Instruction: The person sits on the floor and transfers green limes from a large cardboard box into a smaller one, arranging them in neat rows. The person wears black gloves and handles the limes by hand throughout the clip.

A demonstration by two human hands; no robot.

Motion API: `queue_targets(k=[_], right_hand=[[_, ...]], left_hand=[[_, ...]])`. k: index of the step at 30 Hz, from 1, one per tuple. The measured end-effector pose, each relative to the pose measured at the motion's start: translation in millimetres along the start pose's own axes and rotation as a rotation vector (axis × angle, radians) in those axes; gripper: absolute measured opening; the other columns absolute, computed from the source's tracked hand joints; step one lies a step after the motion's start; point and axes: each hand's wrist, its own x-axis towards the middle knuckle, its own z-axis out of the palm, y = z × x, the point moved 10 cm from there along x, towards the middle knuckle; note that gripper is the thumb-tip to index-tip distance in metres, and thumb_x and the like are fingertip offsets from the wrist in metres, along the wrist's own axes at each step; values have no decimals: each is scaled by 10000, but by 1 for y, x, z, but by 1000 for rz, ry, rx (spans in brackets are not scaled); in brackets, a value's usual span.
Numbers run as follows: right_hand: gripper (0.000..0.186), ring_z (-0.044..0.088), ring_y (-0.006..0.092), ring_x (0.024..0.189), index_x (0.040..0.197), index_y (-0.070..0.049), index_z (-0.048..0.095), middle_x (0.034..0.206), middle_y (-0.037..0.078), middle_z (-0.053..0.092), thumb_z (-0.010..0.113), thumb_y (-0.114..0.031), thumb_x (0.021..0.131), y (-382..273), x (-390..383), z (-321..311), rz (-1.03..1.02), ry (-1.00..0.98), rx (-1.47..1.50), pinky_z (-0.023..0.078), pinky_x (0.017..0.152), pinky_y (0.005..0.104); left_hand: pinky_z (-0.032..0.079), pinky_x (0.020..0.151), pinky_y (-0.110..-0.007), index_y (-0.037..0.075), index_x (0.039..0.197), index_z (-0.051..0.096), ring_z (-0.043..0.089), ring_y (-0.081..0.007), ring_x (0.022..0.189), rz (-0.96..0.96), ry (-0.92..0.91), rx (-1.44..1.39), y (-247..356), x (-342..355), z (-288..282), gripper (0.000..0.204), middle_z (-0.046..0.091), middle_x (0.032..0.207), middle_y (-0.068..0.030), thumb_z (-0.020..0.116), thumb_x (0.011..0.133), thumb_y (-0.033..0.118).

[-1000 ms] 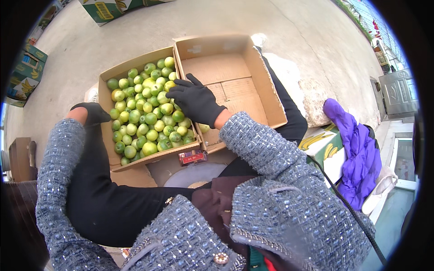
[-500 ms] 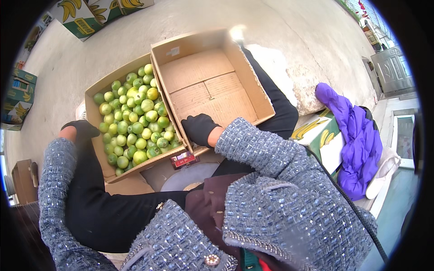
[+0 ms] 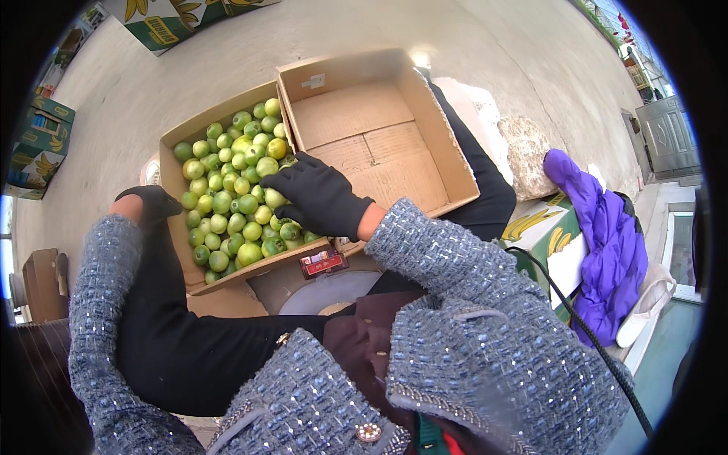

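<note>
A cardboard box (image 3: 173,176) full of small green round fruit (image 3: 227,201) sits in front of me, with an empty cardboard box (image 3: 375,136) touching its right side. My right hand (image 3: 318,199), in a black glove, lies palm down on the fruit at the full box's right side, fingers spread over them. I cannot see any fruit held in it. My left hand (image 3: 152,203), also black-gloved, is curled against the left wall of the full box. Its fingertips are hidden by the wall.
A small red packet (image 3: 324,263) lies at the boxes' near edge. A purple garment (image 3: 607,243) hangs over a banana-print carton (image 3: 542,231) at right. More printed cartons (image 3: 38,148) stand at left and top on the concrete floor. A black cable (image 3: 584,326) runs at right.
My right hand drew back to the near edge of the boxes, then returned onto the fruit. My left hand has stayed at the box's left wall.
</note>
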Motion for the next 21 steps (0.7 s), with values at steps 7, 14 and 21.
queue_targets(k=[7,14,21], right_hand=[[345,592,220,1077,1196,-125,568,1048,54,645,567,-159,853,-2,-6,32,-108,-22,-174,266,1134,451],[355,582,302,1072,1222,-131,564,1100,110,631,614,-242,888,31,-24,-22,125,192,136,347,1084,460],[455,586,287,937,1250,-103,537,1068,106,642,609,-361,882,10,-61,-29,269,18,110,504,787,415]], left_hand=[[399,1035,-351,208,1239,634,561,-246,1189,18,-1,-2,0,-3,-1,524,602,1292,-53,510,847,534],[399,1037,-354,185,1239,635,561,-252,1190,-48,-9,-178,-14,5,6,525,600,1294,-62,514,858,527],[486,736,-267,-1,1119,676,600,-120,799,-29,190,-561,-59,-21,-12,501,689,897,-78,621,896,444]])
